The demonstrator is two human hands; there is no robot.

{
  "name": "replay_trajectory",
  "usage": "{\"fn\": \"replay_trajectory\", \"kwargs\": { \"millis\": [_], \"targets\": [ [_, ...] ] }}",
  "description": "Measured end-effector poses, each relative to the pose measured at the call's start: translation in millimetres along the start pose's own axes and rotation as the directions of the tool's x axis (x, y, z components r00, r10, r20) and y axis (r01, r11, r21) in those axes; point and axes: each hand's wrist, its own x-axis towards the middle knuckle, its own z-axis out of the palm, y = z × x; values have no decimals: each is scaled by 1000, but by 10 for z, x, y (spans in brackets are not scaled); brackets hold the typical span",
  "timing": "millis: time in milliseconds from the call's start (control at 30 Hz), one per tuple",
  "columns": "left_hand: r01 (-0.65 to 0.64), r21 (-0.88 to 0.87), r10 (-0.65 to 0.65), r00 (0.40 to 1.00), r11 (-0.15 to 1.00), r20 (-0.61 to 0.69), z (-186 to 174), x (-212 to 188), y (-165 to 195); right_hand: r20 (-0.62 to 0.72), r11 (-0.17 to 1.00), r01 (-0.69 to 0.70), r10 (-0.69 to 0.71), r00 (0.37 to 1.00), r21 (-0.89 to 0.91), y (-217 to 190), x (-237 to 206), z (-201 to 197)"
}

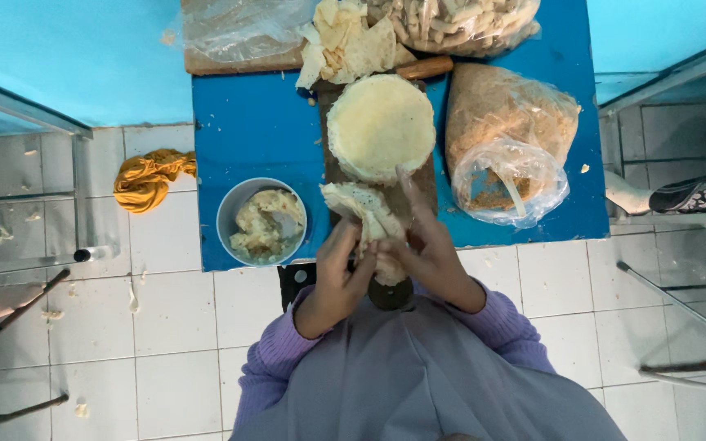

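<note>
While bent over the blue table (255, 122), left hand (338, 273) and right hand (428, 249) both clenched around one folded wrapper (368, 214), beside the filling bowl (261, 222).

Blue table (255, 122): stack of round wrappers (381, 126), filling bowl (261, 220) (left of stack), breadcrumb bag (504, 143) right; left hand (338, 282) and right hand (431, 253) folding a wrapper (365, 212).

Small food-prep spot, home kitchen or snack stall: low blue table (255, 131) on white tiled floor (173, 327); on the table, stacked round wrappers (381, 124), filling bowl (261, 220), bagged crumbs (504, 122).
</note>
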Motion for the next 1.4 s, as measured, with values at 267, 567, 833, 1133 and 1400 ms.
{"fn": "replay_trajectory", "kwargs": {
  "millis": [267,567,833,1133,1400],
  "targets": [
    [319,-404,-382,920,857,-83,99,-438,-372,-205,841,-14,149,967,542,-50,117,-19],
    [92,-491,-365,787,866,-497,-6,-637,-447,-330,662,152,152,932,734,63,124,-314],
    [-178,-611,-398,614,771,-682,-658,-532,-229,-629,888,458,-337,700,35,-229,152,-666],
    [-43,9,39,776,999,-629,-540,-846,-559,190,492,341,-332,924,-801,218,1092,-448],
    [149,-456,-377,803,877,-462,-323,-804,-537,217,455,343,-306,927,-821,405,968,-370]
  ]
}}
